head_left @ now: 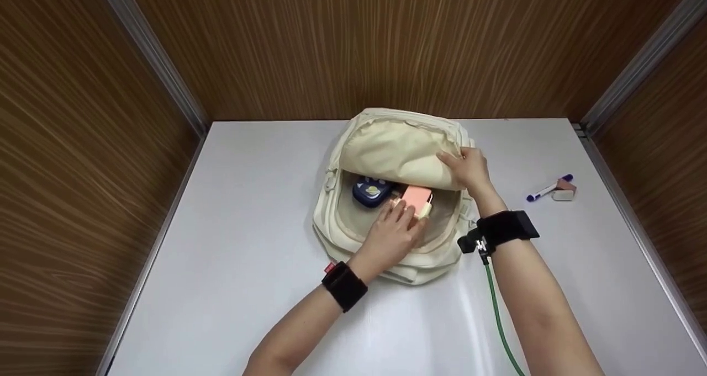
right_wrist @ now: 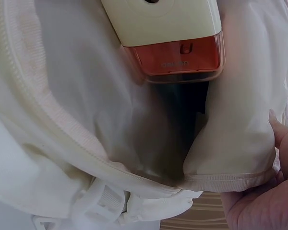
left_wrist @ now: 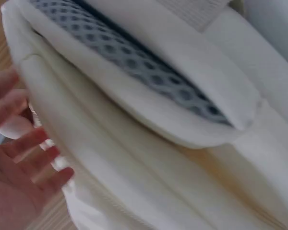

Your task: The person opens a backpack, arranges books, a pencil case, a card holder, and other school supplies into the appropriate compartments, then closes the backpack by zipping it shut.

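A cream backpack [head_left: 386,265] lies on the table with its front flap [head_left: 397,158] raised. My right hand [head_left: 470,169] grips the flap's right edge, thumb on the near side and other fingers partly hidden behind it. Inside the opening, my left hand [head_left: 391,235] holds a pink-and-cream pencil sharpener [head_left: 417,196], its fingers over the sharpener. The right wrist view shows the cream body and clear red drawer of the sharpener [right_wrist: 175,52]. Left of it in the backpack sits a navy rounded case [head_left: 371,191] with a planet picture. In the left wrist view, the left fingers [left_wrist: 26,143] reach beside the bag's edge.
On the right of the white table [head_left: 243,227] lie a white marker [head_left: 549,189] with blue-purple ends and an eraser [head_left: 563,192] in a pinkish sleeve. A green cable [head_left: 497,310] runs from the right wrist strap. Wood-grain panels [head_left: 386,50] enclose the table.
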{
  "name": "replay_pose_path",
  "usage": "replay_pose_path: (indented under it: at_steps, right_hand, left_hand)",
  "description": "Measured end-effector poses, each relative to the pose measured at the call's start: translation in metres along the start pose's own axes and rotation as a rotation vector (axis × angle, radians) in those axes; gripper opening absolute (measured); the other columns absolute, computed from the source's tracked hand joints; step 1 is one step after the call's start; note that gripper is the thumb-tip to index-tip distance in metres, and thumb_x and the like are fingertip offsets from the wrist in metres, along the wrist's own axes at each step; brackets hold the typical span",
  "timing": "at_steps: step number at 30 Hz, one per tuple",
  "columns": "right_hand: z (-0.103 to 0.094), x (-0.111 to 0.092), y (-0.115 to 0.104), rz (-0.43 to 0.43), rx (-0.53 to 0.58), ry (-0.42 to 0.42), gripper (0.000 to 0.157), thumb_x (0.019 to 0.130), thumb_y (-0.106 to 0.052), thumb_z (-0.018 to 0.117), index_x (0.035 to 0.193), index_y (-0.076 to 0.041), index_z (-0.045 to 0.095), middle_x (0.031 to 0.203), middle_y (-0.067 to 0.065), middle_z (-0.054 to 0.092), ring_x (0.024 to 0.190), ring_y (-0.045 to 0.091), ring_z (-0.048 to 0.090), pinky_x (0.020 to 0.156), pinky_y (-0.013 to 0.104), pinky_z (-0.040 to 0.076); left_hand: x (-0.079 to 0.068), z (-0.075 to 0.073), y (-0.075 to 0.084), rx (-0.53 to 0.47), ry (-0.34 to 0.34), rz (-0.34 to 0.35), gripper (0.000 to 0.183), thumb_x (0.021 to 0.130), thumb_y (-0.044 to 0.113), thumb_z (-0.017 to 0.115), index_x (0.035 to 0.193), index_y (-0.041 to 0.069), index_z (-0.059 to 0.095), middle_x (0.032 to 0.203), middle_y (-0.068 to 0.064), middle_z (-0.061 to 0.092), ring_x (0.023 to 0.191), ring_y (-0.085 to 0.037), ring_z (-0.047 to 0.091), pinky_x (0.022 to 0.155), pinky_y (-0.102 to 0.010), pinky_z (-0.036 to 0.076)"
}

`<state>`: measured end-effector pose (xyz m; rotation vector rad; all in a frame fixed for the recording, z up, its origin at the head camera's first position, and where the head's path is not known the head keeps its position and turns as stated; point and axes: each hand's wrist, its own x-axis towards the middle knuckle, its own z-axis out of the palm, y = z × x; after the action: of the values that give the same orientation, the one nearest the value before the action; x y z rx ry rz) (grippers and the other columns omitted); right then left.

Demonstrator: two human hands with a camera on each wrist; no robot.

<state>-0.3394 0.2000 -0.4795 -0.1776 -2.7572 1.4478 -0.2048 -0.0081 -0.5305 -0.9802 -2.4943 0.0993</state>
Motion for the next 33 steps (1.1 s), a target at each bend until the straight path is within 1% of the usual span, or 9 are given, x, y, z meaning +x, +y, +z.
replay_pose_path:
  at_steps: [4, 8, 12, 15, 17, 23, 27, 30, 33]
  right_hand:
    - [0.0, 0.0, 0.001, 0.0, 0.005, -0.002, 0.049, 0.091, -0.039, 0.07, 0.105, 0.007, 0.067, 0.096, 0.016, 0.063, 0.081, 0.021, 0.052, 0.067, 0.026, 0.043]
    - [0.001, 0.0, 0.002, 0.006, 0.02, -0.004, 0.048, 0.091, -0.039, 0.07, 0.106, 0.007, 0.067, 0.097, 0.015, 0.062, 0.08, 0.021, 0.052, 0.066, 0.026, 0.043]
    - [0.0, -0.002, 0.001, 0.0, 0.026, 0.011, 0.046, 0.09, -0.038, 0.071, 0.103, 0.006, 0.068, 0.094, 0.015, 0.063, 0.078, 0.021, 0.052, 0.066, 0.026, 0.043]
    - [-0.001, -0.003, -0.001, -0.012, 0.029, 0.021, 0.045, 0.09, -0.038, 0.071, 0.1, 0.005, 0.068, 0.091, 0.013, 0.062, 0.076, 0.02, 0.052, 0.065, 0.026, 0.043]
    - [-0.002, -0.004, -0.003, -0.02, 0.031, 0.025, 0.044, 0.09, -0.038, 0.071, 0.1, 0.005, 0.068, 0.09, 0.012, 0.062, 0.075, 0.02, 0.052, 0.064, 0.026, 0.043]
    - [-0.006, -0.007, -0.006, -0.043, 0.011, 0.034, 0.046, 0.09, -0.04, 0.07, 0.101, 0.004, 0.069, 0.09, 0.013, 0.063, 0.072, 0.018, 0.053, 0.061, 0.025, 0.043]
    - [-0.008, -0.007, -0.009, -0.057, 0.001, 0.045, 0.047, 0.091, -0.041, 0.07, 0.103, 0.005, 0.069, 0.093, 0.014, 0.064, 0.073, 0.017, 0.053, 0.061, 0.024, 0.044]
    - [-0.009, -0.007, -0.009, -0.062, 0.001, 0.053, 0.047, 0.091, -0.04, 0.07, 0.104, 0.004, 0.07, 0.094, 0.015, 0.065, 0.073, 0.017, 0.054, 0.061, 0.023, 0.044]
    - [-0.009, -0.008, -0.01, -0.062, -0.001, 0.06, 0.048, 0.09, -0.042, 0.07, 0.104, 0.004, 0.07, 0.095, 0.015, 0.066, 0.074, 0.018, 0.055, 0.062, 0.024, 0.044]
  left_hand:
    - [-0.002, -0.005, 0.007, 0.048, -0.054, -0.044, 0.056, 0.09, 0.052, 0.063, 0.13, 0.013, 0.059, 0.13, -0.009, 0.055, 0.124, -0.027, 0.048, 0.107, -0.051, 0.034]
    - [-0.003, -0.007, 0.01, 0.051, -0.128, -0.049, 0.061, 0.091, 0.057, 0.059, 0.129, 0.01, 0.056, 0.138, -0.011, 0.051, 0.13, -0.027, 0.045, 0.11, -0.051, 0.029]
    - [-0.006, -0.007, 0.013, 0.044, -0.21, -0.034, 0.07, 0.092, 0.06, 0.053, 0.14, 0.009, 0.051, 0.15, -0.016, 0.04, 0.139, -0.03, 0.036, 0.113, -0.051, 0.022]
    - [-0.006, -0.008, 0.014, 0.03, -0.247, -0.037, 0.077, 0.092, 0.062, 0.052, 0.147, 0.01, 0.044, 0.154, -0.018, 0.034, 0.142, -0.032, 0.031, 0.114, -0.052, 0.019]
    - [-0.005, -0.008, 0.014, 0.022, -0.255, -0.046, 0.079, 0.091, 0.062, 0.053, 0.148, 0.009, 0.041, 0.154, -0.017, 0.034, 0.142, -0.031, 0.031, 0.114, -0.051, 0.018]
    - [0.007, -0.006, 0.012, 0.03, -0.297, -0.07, 0.079, 0.093, 0.063, 0.05, 0.15, 0.009, 0.039, 0.156, -0.012, 0.032, 0.143, -0.027, 0.03, 0.115, -0.049, 0.019]
    - [0.019, -0.004, 0.01, 0.029, -0.323, -0.097, 0.079, 0.093, 0.063, 0.05, 0.151, 0.01, 0.039, 0.156, -0.011, 0.032, 0.143, -0.026, 0.03, 0.115, -0.048, 0.02]
    - [0.03, -0.003, 0.009, 0.025, -0.357, -0.119, 0.081, 0.091, 0.063, 0.053, 0.152, 0.012, 0.036, 0.157, -0.009, 0.03, 0.144, -0.025, 0.028, 0.115, -0.048, 0.018]
    - [0.041, -0.002, 0.01, 0.023, -0.392, -0.128, 0.082, 0.092, 0.063, 0.052, 0.154, 0.013, 0.033, 0.159, -0.007, 0.028, 0.144, -0.024, 0.026, 0.115, -0.048, 0.018]
